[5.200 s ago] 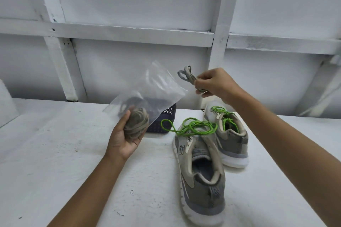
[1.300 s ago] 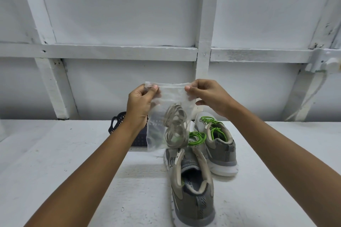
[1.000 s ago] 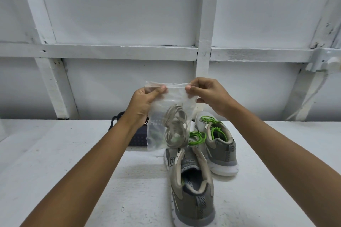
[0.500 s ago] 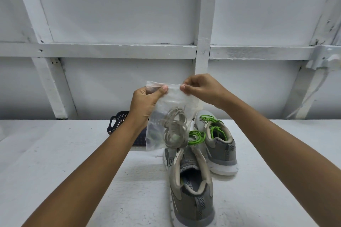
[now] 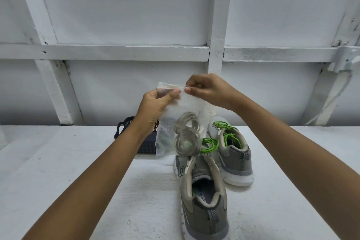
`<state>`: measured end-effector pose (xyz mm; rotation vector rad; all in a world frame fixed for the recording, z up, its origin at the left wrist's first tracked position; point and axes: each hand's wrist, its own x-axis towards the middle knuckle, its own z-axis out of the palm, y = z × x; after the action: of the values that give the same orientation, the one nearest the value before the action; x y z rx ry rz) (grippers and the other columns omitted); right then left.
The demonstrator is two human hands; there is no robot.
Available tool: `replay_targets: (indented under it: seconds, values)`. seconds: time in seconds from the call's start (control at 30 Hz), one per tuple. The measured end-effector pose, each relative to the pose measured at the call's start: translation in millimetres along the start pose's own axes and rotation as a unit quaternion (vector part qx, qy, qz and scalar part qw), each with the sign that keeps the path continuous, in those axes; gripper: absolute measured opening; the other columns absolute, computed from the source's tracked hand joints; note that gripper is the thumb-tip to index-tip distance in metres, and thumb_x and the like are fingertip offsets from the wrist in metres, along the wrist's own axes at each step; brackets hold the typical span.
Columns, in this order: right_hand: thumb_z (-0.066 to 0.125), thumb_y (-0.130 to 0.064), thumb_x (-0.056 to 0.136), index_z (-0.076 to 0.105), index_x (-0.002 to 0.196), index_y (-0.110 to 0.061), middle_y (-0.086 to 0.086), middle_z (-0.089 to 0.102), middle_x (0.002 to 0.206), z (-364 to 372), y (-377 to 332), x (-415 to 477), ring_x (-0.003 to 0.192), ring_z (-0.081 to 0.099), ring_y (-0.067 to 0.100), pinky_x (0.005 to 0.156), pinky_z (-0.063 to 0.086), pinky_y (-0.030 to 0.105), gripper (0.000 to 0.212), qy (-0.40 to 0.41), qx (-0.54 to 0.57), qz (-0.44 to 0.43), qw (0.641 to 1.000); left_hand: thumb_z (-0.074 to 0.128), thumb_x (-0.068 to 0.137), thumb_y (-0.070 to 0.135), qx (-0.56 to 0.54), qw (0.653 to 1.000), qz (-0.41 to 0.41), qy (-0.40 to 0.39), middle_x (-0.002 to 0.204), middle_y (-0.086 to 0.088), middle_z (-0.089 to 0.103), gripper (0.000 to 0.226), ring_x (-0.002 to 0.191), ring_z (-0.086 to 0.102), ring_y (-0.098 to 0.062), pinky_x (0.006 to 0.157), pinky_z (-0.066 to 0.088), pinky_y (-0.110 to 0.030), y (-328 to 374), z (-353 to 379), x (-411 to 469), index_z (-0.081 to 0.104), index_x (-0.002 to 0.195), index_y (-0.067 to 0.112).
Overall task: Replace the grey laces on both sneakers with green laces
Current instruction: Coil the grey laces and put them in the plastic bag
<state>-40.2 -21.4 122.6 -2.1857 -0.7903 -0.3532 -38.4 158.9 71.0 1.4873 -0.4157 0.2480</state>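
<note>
I hold a clear plastic bag (image 5: 165,136) up over the table with coiled grey laces (image 5: 187,134) inside it. My left hand (image 5: 155,107) pinches the bag's top edge at the left. My right hand (image 5: 206,89) pinches the same top edge just to the right, thumbs nearly touching. Two grey sneakers stand on the white table below. The near sneaker (image 5: 202,200) points away from me, its front hidden by the bag. The far sneaker (image 5: 231,152) carries green laces (image 5: 226,132). More green lace (image 5: 209,145) shows at the near sneaker's tongue.
A dark blue perforated basket (image 5: 136,138) sits on the white table (image 5: 68,171) behind my left forearm. A white wall with wooden framing (image 5: 216,25) rises at the back. A white cable and fitting (image 5: 344,64) hang at the right.
My right hand slid left along the bag's top edge, close to my left thumb. Five seconds back, my right hand held a grey lace outside the bag; it is now inside.
</note>
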Motion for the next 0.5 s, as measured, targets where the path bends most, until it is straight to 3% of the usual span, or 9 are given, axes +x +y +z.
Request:
replay_targets:
  seconds: [0.13,0.23,0.3,0.37,0.43,0.5]
  values:
    - [0.058,-0.010,0.092,0.060,0.087,-0.005,-0.001,0.049,0.063,-3,7,5,0.049,0.045,-0.001,0.050,0.035,0.010,0.008,0.090,0.091,0.041,0.991,0.080,0.065,0.046,0.072,0.986,-0.083,-0.123,0.089,0.004,0.073,0.052,0.084,0.068,-0.014,0.073,0.054,-0.027,-15,-40,2,0.063,0.104,0.016]
    - [0.056,-0.012,0.094,0.056,0.079,-0.011,0.000,0.047,0.061,-6,19,9,0.043,0.043,-0.001,0.043,0.032,0.011,0.015,0.164,0.164,0.102,0.967,0.083,0.049,0.050,0.097,0.967,-0.188,-0.142,0.098,0.002,0.073,0.067,0.094,0.067,-0.016,0.081,0.052,-0.033,-32,-69,-3,0.064,0.107,0.022]
    - [0.056,-0.015,0.095,0.054,0.075,-0.015,0.000,0.047,0.062,-1,28,12,0.047,0.043,0.005,0.041,0.031,0.015,0.019,0.200,0.201,0.152,0.947,0.086,0.053,0.046,0.053,0.965,-0.227,-0.119,0.096,0.001,0.073,0.058,0.093,0.069,-0.017,0.078,0.052,-0.034,-43,-81,-7,0.064,0.101,0.021]
    - [0.055,-0.017,0.095,0.055,0.074,-0.016,0.000,0.048,0.064,8,35,15,0.051,0.042,0.009,0.040,0.030,0.016,0.021,0.225,0.227,0.200,0.926,0.073,0.073,0.029,-0.021,0.969,-0.234,-0.069,0.085,0.000,0.073,0.023,0.085,0.070,-0.016,0.074,0.052,-0.035,-49,-85,-7,0.062,0.090,0.017]
    - [0.054,-0.019,0.096,0.054,0.075,-0.015,0.001,0.050,0.068,20,41,17,0.053,0.044,0.010,0.041,0.032,0.019,0.021,0.229,0.241,0.247,0.910,0.061,0.086,0.017,-0.055,0.969,-0.239,0.012,0.072,0.002,0.071,0.002,0.069,0.070,-0.013,0.069,0.053,-0.033,-51,-86,-3,0.060,0.085,0.017]
    - [0.054,-0.018,0.096,0.053,0.076,-0.014,0.001,0.053,0.069,34,45,20,0.053,0.047,0.010,0.044,0.035,0.022,0.020,0.206,0.257,0.300,0.895,0.055,0.092,0.012,-0.085,0.961,-0.245,0.097,0.060,0.001,0.066,0.014,0.053,0.065,-0.013,0.054,0.055,-0.028,-52,-87,4,0.058,0.079,0.015]
